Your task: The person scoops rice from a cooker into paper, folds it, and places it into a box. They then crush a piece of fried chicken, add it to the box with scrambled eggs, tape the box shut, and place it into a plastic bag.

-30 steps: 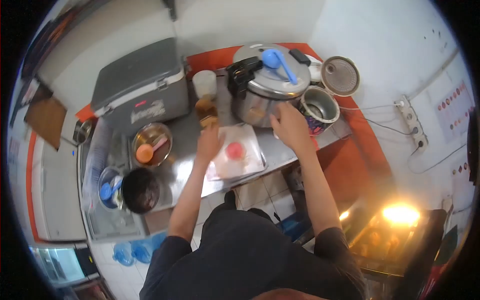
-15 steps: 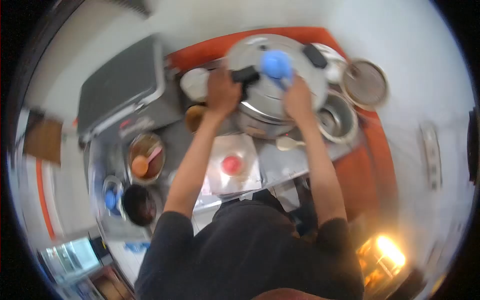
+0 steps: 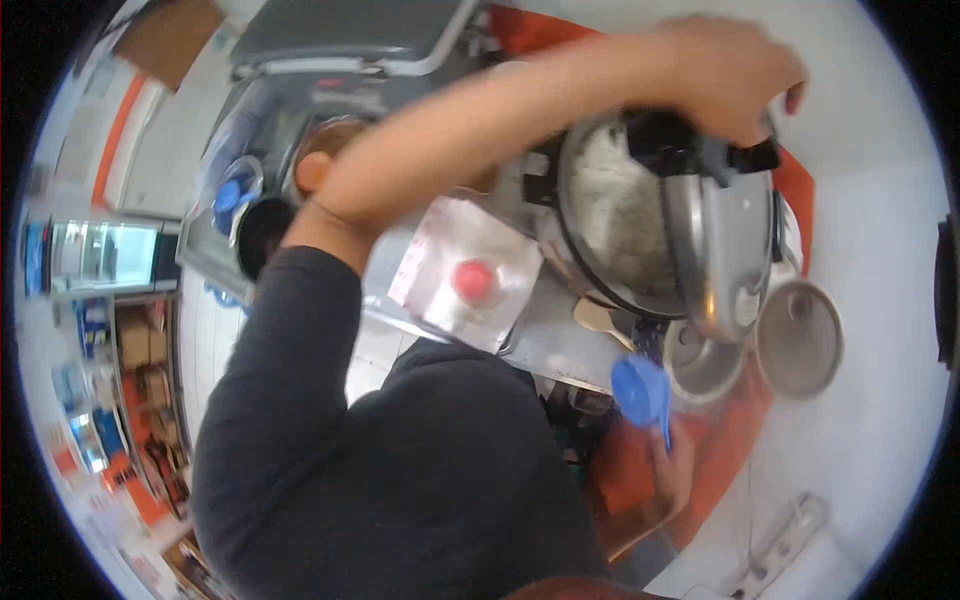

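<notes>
My left hand (image 3: 725, 70) reaches across the top of the view and grips the black handle (image 3: 670, 145) of a large steel cooker lid (image 3: 725, 260). The lid is swung up and open. White rice (image 3: 625, 210) fills the cooker pot beneath it. My right hand (image 3: 672, 475) is low at the counter's near edge, shut on the handle of a blue scoop (image 3: 640, 390), well apart from the pot.
A foil-lined tray (image 3: 430, 265) with a red round thing (image 3: 476, 280) lies beside the cooker. A wooden spoon (image 3: 597, 318), a small steel pot (image 3: 700, 360) and its loose lid (image 3: 798, 340) sit nearby. A grey cooler (image 3: 340, 30), black pot (image 3: 262, 225) and orange ladle (image 3: 312, 170) stand further along the counter.
The cooker lid has been lifted open by its handle, showing the rice. The blue scoop has left the lid top and is now in my right hand, lowered. The view has swung round.
</notes>
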The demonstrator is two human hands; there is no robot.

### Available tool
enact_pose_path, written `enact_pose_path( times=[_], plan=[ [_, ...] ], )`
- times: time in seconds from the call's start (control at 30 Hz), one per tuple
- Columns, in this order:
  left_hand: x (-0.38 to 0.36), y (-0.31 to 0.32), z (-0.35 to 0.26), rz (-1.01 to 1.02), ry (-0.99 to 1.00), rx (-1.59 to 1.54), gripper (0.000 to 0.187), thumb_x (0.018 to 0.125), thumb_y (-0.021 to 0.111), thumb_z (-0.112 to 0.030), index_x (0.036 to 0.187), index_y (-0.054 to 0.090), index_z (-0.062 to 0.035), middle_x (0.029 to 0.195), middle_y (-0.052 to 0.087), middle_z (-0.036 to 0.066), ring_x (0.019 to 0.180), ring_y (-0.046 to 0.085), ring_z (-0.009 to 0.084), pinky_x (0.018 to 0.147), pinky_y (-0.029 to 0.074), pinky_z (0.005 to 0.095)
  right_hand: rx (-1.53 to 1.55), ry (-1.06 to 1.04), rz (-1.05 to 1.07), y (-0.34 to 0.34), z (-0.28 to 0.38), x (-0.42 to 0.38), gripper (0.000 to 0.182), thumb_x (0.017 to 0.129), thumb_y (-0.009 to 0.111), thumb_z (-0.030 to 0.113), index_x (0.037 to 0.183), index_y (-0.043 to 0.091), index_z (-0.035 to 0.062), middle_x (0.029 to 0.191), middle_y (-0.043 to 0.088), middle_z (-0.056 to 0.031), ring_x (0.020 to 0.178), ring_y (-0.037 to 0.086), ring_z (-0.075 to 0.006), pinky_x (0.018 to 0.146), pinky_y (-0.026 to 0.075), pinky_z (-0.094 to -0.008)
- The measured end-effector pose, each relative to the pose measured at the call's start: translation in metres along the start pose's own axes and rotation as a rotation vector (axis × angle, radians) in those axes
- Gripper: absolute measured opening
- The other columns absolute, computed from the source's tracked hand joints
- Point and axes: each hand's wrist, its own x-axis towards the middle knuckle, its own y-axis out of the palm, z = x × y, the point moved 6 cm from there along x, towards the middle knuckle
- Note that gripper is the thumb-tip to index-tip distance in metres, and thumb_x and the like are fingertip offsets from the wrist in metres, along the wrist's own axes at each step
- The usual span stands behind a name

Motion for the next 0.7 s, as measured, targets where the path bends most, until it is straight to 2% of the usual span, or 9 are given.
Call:
enact_pose_path(
  times=[0.07, 0.13, 0.2, 0.27, 0.33, 0.37, 0.47, 0.53, 0.7],
  plan=[
    [0.042, -0.044, -0.052, 0.398, 0.011, -0.139, 0.053, 0.078, 0.078, -0.038, 0.116, 0.070, -0.0021, 0.115, 0.069, 0.021, 0.096, 0.069, 0.0347, 0.091, 0.054, 0.0383, -0.050, -0.332, -0.371, 0.002, 0.065, 0.039, 0.045, 0.101, 0.056, 0.026, 0.134, 0.053, -0.0033, 0.099, 0.069, -0.0169, 0.096, 0.065, -0.0220, 0.085, 0.049, -0.0377],
    [0.095, -0.036, -0.064, 0.386, 0.363, -0.183, 0.048, 0.077, 0.079, -0.041, 0.108, 0.074, -0.0050, 0.108, 0.070, 0.022, 0.092, 0.068, 0.0314, 0.088, 0.055, 0.0387, -0.037, -0.295, -0.355, -0.009, 0.103, 0.079, 0.044, 0.101, 0.053, 0.021, 0.139, 0.050, -0.0007, 0.101, 0.069, -0.0243, 0.098, 0.069, -0.0319, 0.086, 0.050, -0.0425],
    [0.131, -0.023, -0.078, 0.305, 0.038, -0.204, 0.044, 0.079, 0.076, -0.039, 0.106, 0.075, -0.0039, 0.103, 0.071, 0.017, 0.086, 0.068, 0.0306, 0.084, 0.054, 0.0389, -0.312, -0.372, -0.470, -0.029, 0.154, 0.118, 0.041, 0.099, 0.049, 0.015, 0.137, 0.052, -0.0001, 0.098, 0.067, -0.0274, 0.095, 0.069, -0.0422, 0.086, 0.051, -0.0501],
    [0.133, -0.012, -0.073, 0.271, 0.025, -0.179, 0.044, 0.079, 0.075, -0.038, 0.106, 0.075, -0.0039, 0.103, 0.071, 0.017, 0.086, 0.068, 0.0305, 0.083, 0.054, 0.0390, -0.608, -0.208, -0.550, -0.046, 0.184, 0.169, 0.037, 0.097, 0.047, 0.010, 0.131, 0.055, -0.0005, 0.094, 0.069, -0.0265, 0.089, 0.068, -0.0457, 0.080, 0.052, -0.0557],
    [0.126, -0.007, -0.065, 0.257, 0.043, -0.154, 0.043, 0.079, 0.075, -0.038, 0.106, 0.075, -0.0040, 0.103, 0.071, 0.017, 0.086, 0.068, 0.0304, 0.083, 0.054, 0.0390, -0.828, -0.288, -0.694, -0.058, 0.181, 0.221, 0.030, 0.095, 0.048, 0.010, 0.121, 0.059, -0.0009, 0.094, 0.069, -0.0268, 0.089, 0.069, -0.0441, 0.080, 0.054, -0.0544],
    [0.123, -0.007, -0.062, 0.251, 0.046, -0.150, 0.043, 0.079, 0.075, -0.038, 0.106, 0.075, -0.0040, 0.103, 0.071, 0.017, 0.086, 0.068, 0.0303, 0.083, 0.054, 0.0390, -0.830, -0.280, -0.694, -0.062, 0.187, 0.232, 0.030, 0.095, 0.048, 0.010, 0.121, 0.059, -0.0009, 0.094, 0.069, -0.0268, 0.089, 0.069, -0.0441, 0.080, 0.054, -0.0544],
    [0.118, -0.008, -0.053, 0.236, 0.057, -0.142, 0.043, 0.079, 0.075, -0.038, 0.106, 0.075, -0.0040, 0.103, 0.071, 0.017, 0.086, 0.068, 0.0302, 0.083, 0.054, 0.0390, -0.883, -0.195, -0.492, -0.060, 0.194, 0.260, 0.025, 0.094, 0.048, 0.010, 0.112, 0.061, -0.0008, 0.096, 0.069, -0.0265, 0.091, 0.070, -0.0438, 0.081, 0.056, -0.0514],
    [0.116, -0.011, -0.047, 0.228, 0.056, -0.147, 0.043, 0.079, 0.075, -0.038, 0.105, 0.075, -0.0040, 0.103, 0.071, 0.017, 0.085, 0.068, 0.0301, 0.083, 0.054, 0.0391, -0.927, -0.298, -0.386, -0.047, 0.199, 0.263, 0.023, 0.095, 0.046, 0.010, 0.107, 0.061, -0.0011, 0.101, 0.068, -0.0264, 0.094, 0.069, -0.0436, 0.083, 0.057, -0.0503],
    [0.109, -0.013, -0.038, 0.215, 0.064, -0.150, 0.042, 0.079, 0.074, -0.037, 0.105, 0.074, -0.0041, 0.103, 0.071, 0.017, 0.085, 0.068, 0.0298, 0.083, 0.054, 0.0391, -0.938, -0.266, -0.222, -0.029, 0.185, 0.279, 0.023, 0.095, 0.046, 0.011, 0.105, 0.062, -0.0025, 0.102, 0.068, -0.0267, 0.095, 0.069, -0.0428, 0.083, 0.056, -0.0507]
  ],
)
